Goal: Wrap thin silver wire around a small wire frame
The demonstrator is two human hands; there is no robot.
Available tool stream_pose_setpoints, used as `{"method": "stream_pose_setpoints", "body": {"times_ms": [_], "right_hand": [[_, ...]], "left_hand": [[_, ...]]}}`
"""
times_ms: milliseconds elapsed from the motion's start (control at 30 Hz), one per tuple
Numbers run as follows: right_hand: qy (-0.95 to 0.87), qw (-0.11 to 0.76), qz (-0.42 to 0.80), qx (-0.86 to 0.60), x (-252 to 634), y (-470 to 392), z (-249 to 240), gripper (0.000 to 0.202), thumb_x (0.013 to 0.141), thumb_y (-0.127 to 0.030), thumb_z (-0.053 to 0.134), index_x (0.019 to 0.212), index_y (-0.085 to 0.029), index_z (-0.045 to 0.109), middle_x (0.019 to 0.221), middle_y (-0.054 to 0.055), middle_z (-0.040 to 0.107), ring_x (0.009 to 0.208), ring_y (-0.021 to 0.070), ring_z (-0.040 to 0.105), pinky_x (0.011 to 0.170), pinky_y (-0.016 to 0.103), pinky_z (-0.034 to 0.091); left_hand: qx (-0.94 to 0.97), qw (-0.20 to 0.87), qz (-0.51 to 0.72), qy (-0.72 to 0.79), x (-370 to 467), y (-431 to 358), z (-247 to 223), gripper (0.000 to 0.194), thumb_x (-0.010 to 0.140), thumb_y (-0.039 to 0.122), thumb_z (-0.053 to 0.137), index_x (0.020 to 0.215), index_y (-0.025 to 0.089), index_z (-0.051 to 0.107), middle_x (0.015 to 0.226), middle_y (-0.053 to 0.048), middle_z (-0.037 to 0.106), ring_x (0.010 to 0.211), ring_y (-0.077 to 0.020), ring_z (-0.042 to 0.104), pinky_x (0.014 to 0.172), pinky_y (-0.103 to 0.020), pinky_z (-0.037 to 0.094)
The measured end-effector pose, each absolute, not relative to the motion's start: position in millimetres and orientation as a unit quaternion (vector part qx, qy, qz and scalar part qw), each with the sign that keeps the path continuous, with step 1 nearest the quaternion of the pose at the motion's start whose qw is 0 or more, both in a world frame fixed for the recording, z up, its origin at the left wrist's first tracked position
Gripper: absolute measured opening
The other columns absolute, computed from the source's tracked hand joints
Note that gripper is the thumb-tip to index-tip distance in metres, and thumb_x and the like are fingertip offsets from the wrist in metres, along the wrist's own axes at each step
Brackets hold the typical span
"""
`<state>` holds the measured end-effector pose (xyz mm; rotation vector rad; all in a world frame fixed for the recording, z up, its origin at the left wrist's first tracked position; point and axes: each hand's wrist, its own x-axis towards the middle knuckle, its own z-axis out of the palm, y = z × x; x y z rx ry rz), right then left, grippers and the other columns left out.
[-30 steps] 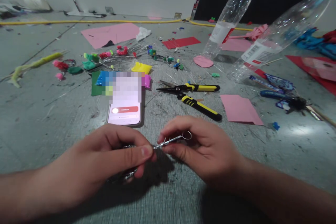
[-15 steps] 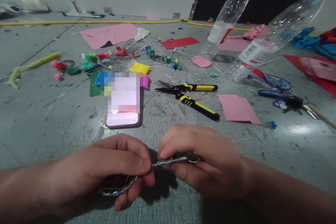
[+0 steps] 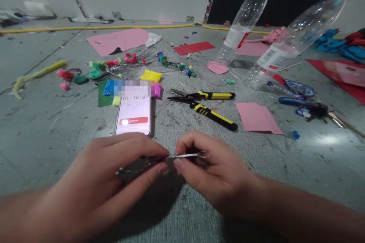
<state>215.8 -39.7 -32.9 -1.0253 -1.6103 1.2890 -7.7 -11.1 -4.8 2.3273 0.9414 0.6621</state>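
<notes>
A thin piece of twisted silvery wire (image 3: 186, 155) spans the gap between my two hands, above the grey surface. My left hand (image 3: 114, 178) pinches it between thumb and forefinger, and a curved part of the wire hangs within that palm. On the other side, my right hand (image 3: 216, 174) grips the straight end, with a small loop partly hidden by the fingers. A phone (image 3: 134, 114) showing a timer lies just beyond my left hand. Shears with yellow and black handles (image 3: 213, 115) lie spread apart beyond my right hand.
Two clear bottles (image 3: 235, 38) (image 3: 273, 59) stand at the back right. Pink paper (image 3: 258, 117) lies right of the shears. Colourful clay pieces on wires (image 3: 97, 74) and a yellow fuzzy strip (image 3: 40, 72) are at the left. A yellow cable (image 3: 99, 27) runs along the back.
Both hands have risen slightly with the wire. My left hand has turned palm down and overlaps the phone's lower edge. The wire now lies nearly level.
</notes>
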Motion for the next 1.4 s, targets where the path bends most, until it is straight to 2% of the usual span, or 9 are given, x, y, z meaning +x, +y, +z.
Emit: {"method": "stream_pose_setpoints", "body": {"times_ms": [133, 267, 433, 600, 800, 933, 1067, 1267, 1400], "right_hand": [[-0.6, 0.414, 0.533, -0.429, 212.5, -40.9, -36.1, 0.013, 0.083, -0.022, 0.069, 0.091, -0.023, 0.059, 0.072, -0.003, 0.063, 0.06, 0.0116, 0.058, 0.052, 0.021, 0.047], [-0.624, 0.414, 0.505, -0.43, 217.1, -35.5, -37.6, 0.012, 0.082, -0.021, 0.073, 0.089, -0.022, 0.062, 0.074, -0.003, 0.064, 0.061, 0.0113, 0.06, 0.055, 0.022, 0.049], [-0.662, 0.367, 0.493, -0.429, 226.7, -26.7, -34.7, 0.007, 0.08, -0.018, 0.075, 0.082, -0.019, 0.068, 0.068, -0.004, 0.062, 0.057, 0.009, 0.056, 0.051, 0.019, 0.045], [-0.674, 0.358, 0.502, -0.407, 227.1, -24.3, -33.5, 0.008, 0.076, -0.012, 0.069, 0.075, -0.019, 0.066, 0.062, -0.006, 0.058, 0.054, 0.0077, 0.052, 0.051, 0.018, 0.043], [-0.504, 0.381, 0.661, -0.405, 215.6, -29.8, -30.7, 0.018, 0.071, -0.009, 0.072, 0.076, -0.021, 0.06, 0.056, -0.01, 0.051, 0.046, 0.0054, 0.043, 0.043, 0.016, 0.038], [-0.375, 0.413, 0.74, -0.377, 203.6, -40.5, -29.4, 0.028, 0.079, -0.023, 0.084, 0.085, -0.023, 0.056, 0.055, -0.012, 0.053, 0.039, 0.0051, 0.043, 0.037, 0.015, 0.035], [-0.331, 0.443, 0.756, -0.351, 192.5, -50.2, -34.0, 0.032, 0.09, -0.035, 0.081, 0.09, -0.023, 0.052, 0.058, -0.012, 0.054, 0.04, 0.0036, 0.047, 0.041, 0.013, 0.037], [-0.333, 0.517, 0.703, -0.358, 187.0, -51.5, -42.7, 0.02, 0.094, -0.027, 0.076, 0.091, -0.022, 0.056, 0.059, -0.011, 0.055, 0.043, 0.0023, 0.04, 0.039, 0.011, 0.031], [-0.35, 0.518, 0.697, -0.351, 186.8, -51.6, -42.2, 0.019, 0.092, -0.021, 0.076, 0.09, -0.022, 0.058, 0.062, -0.009, 0.057, 0.046, 0.003, 0.043, 0.04, 0.012, 0.032]], "left_hand": [[0.862, 0.264, 0.241, 0.359, -5.5, -16.1, -7.9, 0.014, 0.097, 0.021, 0.064, 0.101, 0.029, 0.075, 0.078, 0.006, 0.08, 0.059, -0.0116, 0.071, 0.062, -0.019, 0.055], [0.847, 0.313, 0.227, 0.365, -2.6, -16.9, -8.0, 0.017, 0.098, 0.02, 0.06, 0.096, 0.027, 0.076, 0.081, 0.005, 0.083, 0.065, -0.0128, 0.075, 0.06, -0.018, 0.055], [0.848, 0.324, 0.198, 0.37, -0.5, -15.7, -11.4, 0.021, 0.101, 0.023, 0.059, 0.094, 0.028, 0.077, 0.08, 0.004, 0.082, 0.07, -0.0147, 0.078, 0.06, -0.019, 0.056], [0.846, 0.339, 0.195, 0.363, -1.3, -19.5, -13.9, 0.022, 0.102, 0.024, 0.058, 0.106, 0.032, 0.079, 0.086, 0.006, 0.084, 0.073, -0.014, 0.08, 0.063, -0.018, 0.059], [0.816, 0.364, 0.242, 0.378, -2.5, -22.2, -14.8, 0.025, 0.097, 0.021, 0.066, 0.11, 0.035, 0.082, 0.089, 0.007, 0.085, 0.071, -0.0114, 0.077, 0.069, -0.016, 0.061], [0.751, 0.435, 0.275, 0.414, 4.9, -22.6, -12.8, 0.022, 0.097, 0.018, 0.065, 0.098, 0.029, 0.084, 0.069, 0.007, 0.079, 0.059, -0.0089, 0.072, 0.055, -0.01, 0.055], [0.711, 0.455, 0.326, 0.427, 15.2, -24.1, -10.1, 0.019, 0.092, 0.015, 0.065, 0.091, 0.023, 0.082, 0.062, 0.006, 0.077, 0.053, -0.0094, 0.072, 0.052, -0.009, 0.056], [0.736, 0.399, 0.361, 0.412, 18.2, -24.7, -11.1, 0.017, 0.086, 0.009, 0.067, 0.082, 0.021, 0.078, 0.067, 0.004, 0.082, 0.055, -0.0103, 0.076, 0.056, -0.01, 0.059], [0.736, 0.416, 0.351, 0.402, 17.1, -26.8, -13.3, 0.017, 0.089, 0.009, 0.067, 0.082, 0.021, 0.076, 0.066, 0.005, 0.08, 0.055, -0.0089, 0.075, 0.056, -0.009, 0.057]]}}
